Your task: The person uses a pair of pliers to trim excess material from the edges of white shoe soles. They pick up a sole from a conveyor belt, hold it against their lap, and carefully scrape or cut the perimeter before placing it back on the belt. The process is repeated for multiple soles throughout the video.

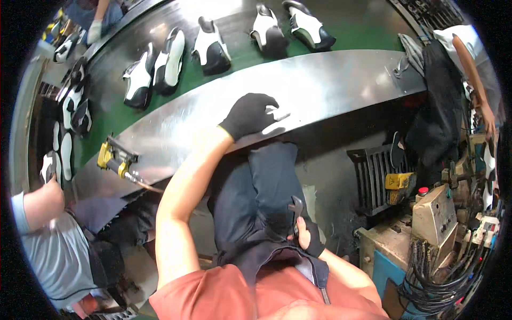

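Observation:
My left hand (249,114), in a black glove, rests over the near edge of the shiny metal bench (341,80). Its fingers are curled in, and a small white shape (279,113) shows at their tips; glare hides whether it is a held piece or bare fingertip. Close to my lap, my right hand (309,237) wears a black glove that leaves the fingers bare. It is closed around a dark metal hand tool (296,207) with a hooked, gaping jaw, like pincers. Left of my left forearm lies a yellow and black air stapler (114,160) with a hose.
Several black and white shoes, one a shoe (213,48), stand on a green conveyor belt (240,45) beyond the bench. At right are a control box (434,213) with a red button and bundled cables (442,282). Co-workers stand left, far left and right.

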Demonstrator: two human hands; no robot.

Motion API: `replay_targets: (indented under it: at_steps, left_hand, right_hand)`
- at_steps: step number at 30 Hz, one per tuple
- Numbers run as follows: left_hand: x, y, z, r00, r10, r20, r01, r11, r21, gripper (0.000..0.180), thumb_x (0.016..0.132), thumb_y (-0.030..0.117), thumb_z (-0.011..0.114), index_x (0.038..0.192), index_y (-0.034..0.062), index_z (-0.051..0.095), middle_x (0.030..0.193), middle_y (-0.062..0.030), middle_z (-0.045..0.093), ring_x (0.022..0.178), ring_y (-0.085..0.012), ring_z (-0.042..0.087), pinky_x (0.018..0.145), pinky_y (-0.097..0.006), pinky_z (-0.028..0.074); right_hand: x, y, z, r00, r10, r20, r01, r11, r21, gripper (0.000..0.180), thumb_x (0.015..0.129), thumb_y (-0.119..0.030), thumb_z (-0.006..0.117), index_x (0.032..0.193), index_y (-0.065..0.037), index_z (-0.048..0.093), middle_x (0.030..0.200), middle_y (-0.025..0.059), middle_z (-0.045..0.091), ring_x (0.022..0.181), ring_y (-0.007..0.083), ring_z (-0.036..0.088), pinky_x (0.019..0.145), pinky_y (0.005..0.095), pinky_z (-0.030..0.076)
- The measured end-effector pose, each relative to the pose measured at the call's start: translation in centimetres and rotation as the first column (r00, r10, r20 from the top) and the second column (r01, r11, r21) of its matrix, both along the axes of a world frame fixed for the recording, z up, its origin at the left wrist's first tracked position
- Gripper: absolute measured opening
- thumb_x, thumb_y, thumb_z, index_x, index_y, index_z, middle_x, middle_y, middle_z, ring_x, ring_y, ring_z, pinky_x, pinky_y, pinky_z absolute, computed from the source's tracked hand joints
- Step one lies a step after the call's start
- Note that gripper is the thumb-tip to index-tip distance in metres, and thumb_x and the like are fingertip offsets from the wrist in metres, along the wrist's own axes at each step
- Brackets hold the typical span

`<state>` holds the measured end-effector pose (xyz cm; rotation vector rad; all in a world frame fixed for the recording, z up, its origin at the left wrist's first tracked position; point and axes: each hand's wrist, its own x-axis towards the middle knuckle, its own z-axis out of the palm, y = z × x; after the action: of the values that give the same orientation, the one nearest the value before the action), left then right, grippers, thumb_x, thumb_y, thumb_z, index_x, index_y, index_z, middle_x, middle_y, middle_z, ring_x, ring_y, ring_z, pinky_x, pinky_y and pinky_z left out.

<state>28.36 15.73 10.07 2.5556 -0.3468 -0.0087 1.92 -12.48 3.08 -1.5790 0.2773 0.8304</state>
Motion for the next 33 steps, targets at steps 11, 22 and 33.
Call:
replay_targets:
  at_steps: [11,22,33]
  left_hand:
    - [12.8,9.1,-4.1,0.382,0.921,-0.079,-0.924,0.383,0.006,0.096,0.066,0.055,0.071,0.133,-0.0041,0.036,0.136,-0.0238,0.041,0.128,-0.034,0.038,0.104,-0.038,0.034]
    - [-21.3,12.5,-0.1,0.849,0.526,-0.055,-0.228,0.269,-0.936,0.063,0.076,0.03,0.067,0.127,-0.0006,0.045,0.121,-0.0128,0.054,0.111,-0.0233,0.054,0.097,-0.037,0.043]
    - [-25.8,2.1,-3.8,0.878,0.472,-0.072,-0.34,0.512,-0.789,0.02,0.078,0.015,0.066,0.093,0.0014,0.064,0.097,-0.0099,0.06,0.095,-0.0199,0.057,0.085,-0.033,0.045]
  right_hand:
    - [-0.1,-0.5,-1.4,0.999,0.008,-0.034,-0.008,1.0,0.005,0.045,0.099,-0.037,0.038,0.091,0.002,0.057,0.079,0.0074,0.056,0.061,0.0157,0.06,0.051,0.0296,0.054]
    - [-0.1,-0.6,-1.1,0.998,0.026,-0.049,-0.027,0.999,-0.027,0.063,0.096,-0.055,0.026,0.099,-0.001,0.06,0.074,0.0085,0.062,0.064,0.015,0.06,0.059,0.028,0.05]
    - [1.1,2.6,7.6,0.763,0.581,0.281,-0.608,0.794,0.01,0.047,0.1,-0.041,0.033,0.086,-0.002,0.056,0.079,-0.0002,0.056,0.072,0.0082,0.052,0.068,0.0259,0.045]
